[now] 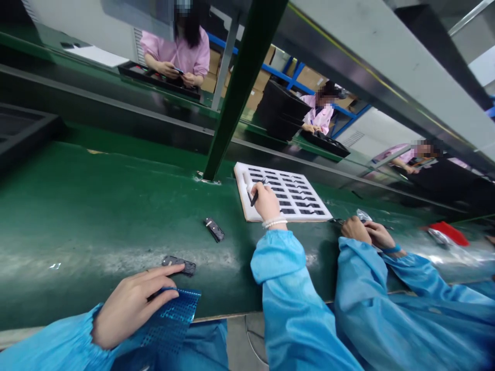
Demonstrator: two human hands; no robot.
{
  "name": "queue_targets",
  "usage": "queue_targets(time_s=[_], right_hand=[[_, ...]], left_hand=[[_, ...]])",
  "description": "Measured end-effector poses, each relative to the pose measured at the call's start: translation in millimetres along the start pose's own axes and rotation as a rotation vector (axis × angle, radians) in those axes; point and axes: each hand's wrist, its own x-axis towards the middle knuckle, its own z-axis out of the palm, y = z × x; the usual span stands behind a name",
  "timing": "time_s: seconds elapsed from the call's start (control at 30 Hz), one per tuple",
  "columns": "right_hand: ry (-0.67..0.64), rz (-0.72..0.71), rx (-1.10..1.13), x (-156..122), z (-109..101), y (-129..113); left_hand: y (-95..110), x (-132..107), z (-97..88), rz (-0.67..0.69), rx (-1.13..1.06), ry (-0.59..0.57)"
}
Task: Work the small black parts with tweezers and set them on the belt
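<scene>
Head view shows your left hand [135,304] with its fingers closed on a blue mesh sheet [181,309] at the near edge of the worktop [116,206], index fingertip resting on a black part [189,268], which likely steadies it on that smooth surface. Just beyond, a second black part [214,230] lies apart, seemingly within reach. Farther off, your right hand [268,203] has its fingers narrowed around a slim dark tool [254,199], probably for finer control over the slotted white tray [301,217].
</scene>
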Motion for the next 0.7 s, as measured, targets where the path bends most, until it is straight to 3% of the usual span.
queue_targets(time_s=[0.17, 0.33, 0.43, 0.53, 0.63, 0.7], right_hand=[[-0.276, -0.053, -0.073, 39.7, 6.5, 21.3], [-0.326, -0.076, -0.061, 52.3, 10.5, 21.7], [-0.231, -0.091, -0.002, 57.5, -4.0, 19.7], [-0.042, -0.092, 0.074, 46.2, -31.1, 13.8], [0.136, -0.141, 0.172, 2.9, -49.7, -1.6], [0.272, -0.334, 0.340, -41.1, -46.2, -17.0]], left_hand=[[2.5, 0.8, -0.4, 0.001, 0.013, -0.006], [0.1, -3.0, 2.4, -0.012, -0.010, -0.005], [-1.1, -4.2, 4.5, -0.020, -0.019, -0.010], [-1.6, -3.3, 7.0, -0.043, -0.025, -0.004], [-2.0, -1.7, 8.3, -0.094, -0.035, 0.031], [-2.5, -1.5, 7.0, -0.115, -0.070, 0.072]])
